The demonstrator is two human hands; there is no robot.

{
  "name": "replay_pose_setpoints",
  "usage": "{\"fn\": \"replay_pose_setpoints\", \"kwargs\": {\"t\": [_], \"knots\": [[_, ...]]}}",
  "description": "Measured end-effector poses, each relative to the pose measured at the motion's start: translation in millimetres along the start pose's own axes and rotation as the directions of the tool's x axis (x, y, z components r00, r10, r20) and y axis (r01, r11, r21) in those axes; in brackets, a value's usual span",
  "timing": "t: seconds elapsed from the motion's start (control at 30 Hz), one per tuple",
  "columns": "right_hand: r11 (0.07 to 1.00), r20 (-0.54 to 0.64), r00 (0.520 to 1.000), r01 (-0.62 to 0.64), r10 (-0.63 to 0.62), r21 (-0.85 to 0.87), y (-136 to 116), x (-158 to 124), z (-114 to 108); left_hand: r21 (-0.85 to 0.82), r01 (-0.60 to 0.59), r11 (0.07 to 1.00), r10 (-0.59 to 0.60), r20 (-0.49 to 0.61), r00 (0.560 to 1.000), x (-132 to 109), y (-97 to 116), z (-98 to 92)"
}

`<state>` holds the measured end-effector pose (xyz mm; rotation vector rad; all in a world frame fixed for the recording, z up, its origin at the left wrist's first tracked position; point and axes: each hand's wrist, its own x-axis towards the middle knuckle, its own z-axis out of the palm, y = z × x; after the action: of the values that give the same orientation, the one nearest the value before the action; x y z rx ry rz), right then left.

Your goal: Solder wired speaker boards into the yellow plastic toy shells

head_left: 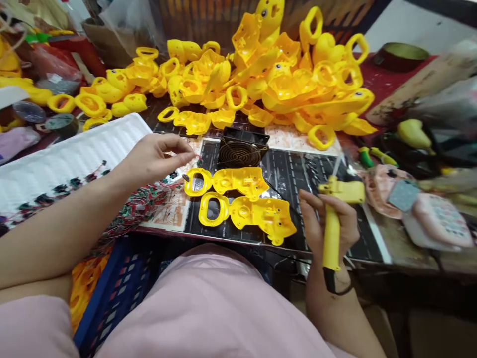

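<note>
My left hand (154, 156) hovers over the table's left middle, its fingers pinched on a thin red wire (198, 158) that leads down to small parts. My right hand (330, 223) is closed round the handle of a yellow soldering gun (335, 214), whose tip points up and away. Between the hands lie two yellow plastic toy shells (244, 199), hollow sides up, on a dark mat (298, 174).
A big heap of yellow shells (276, 74) fills the back of the table. A small black fan (240, 148) stands behind the two shells. A white ribbed tray (63, 159) with wired circuit bits sits left. Pink toy parts (428, 209) lie right. A blue crate (119, 293) sits below.
</note>
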<state>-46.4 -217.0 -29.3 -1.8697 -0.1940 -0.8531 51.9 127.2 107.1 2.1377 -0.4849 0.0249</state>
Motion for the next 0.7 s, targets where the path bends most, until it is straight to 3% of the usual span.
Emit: {"fn": "replay_pose_setpoints", "kwargs": {"t": [0.03, 0.17, 0.3, 0.4, 0.43, 0.5, 0.57, 0.6, 0.67, 0.7], "knots": [[0.997, -0.003, 0.997, 0.071, -0.071, -0.034, -13, 4, 3, 0.080, -0.082, 0.993, 0.078, 0.044, 0.996, 0, 7, 8.2], [0.980, 0.211, 0.957, 0.200, -0.199, 0.019, -55, 23, 33, 0.309, -0.349, 0.884, 0.283, 0.240, 0.929, 7, 27, 46.2], [0.976, 0.186, 0.959, 0.215, -0.216, 0.025, -60, 32, 57, 0.523, -0.493, 0.696, 0.359, 0.341, 0.869, 11, 47, 78.5], [0.992, 0.168, 0.978, 0.118, -0.123, 0.043, -54, 30, 59, 0.598, -0.539, 0.593, 0.491, 0.263, 0.831, 11, 60, 84.5], [0.996, 0.155, 0.985, 0.068, -0.077, 0.061, -53, 29, 57, 0.596, -0.533, 0.601, 0.546, 0.180, 0.818, 10, 61, 83.4], [0.992, 0.107, 0.994, -0.046, 0.033, 0.118, -51, 26, 54, 0.490, -0.493, 0.719, 0.599, -0.077, 0.797, 6, 57, 80.3], [0.970, 0.056, 0.989, -0.145, 0.137, 0.193, -51, 24, 51, 0.240, -0.429, 0.871, 0.487, -0.302, 0.819, 2, 46, 81.4], [0.956, 0.038, 0.984, -0.181, 0.176, 0.229, -50, 23, 50, 0.106, -0.377, 0.920, 0.390, -0.321, 0.863, -1, 40, 84.7], [0.932, 0.029, 0.974, -0.222, 0.223, 0.286, -50, 22, 49, -0.065, -0.250, 0.966, 0.234, -0.188, 0.954, -4, 27, 97.0], [0.922, 0.035, 0.973, -0.229, 0.230, 0.311, -50, 21, 49, -0.104, -0.198, 0.975, 0.189, -0.095, 0.977, -5, 22, 105.2]]}}
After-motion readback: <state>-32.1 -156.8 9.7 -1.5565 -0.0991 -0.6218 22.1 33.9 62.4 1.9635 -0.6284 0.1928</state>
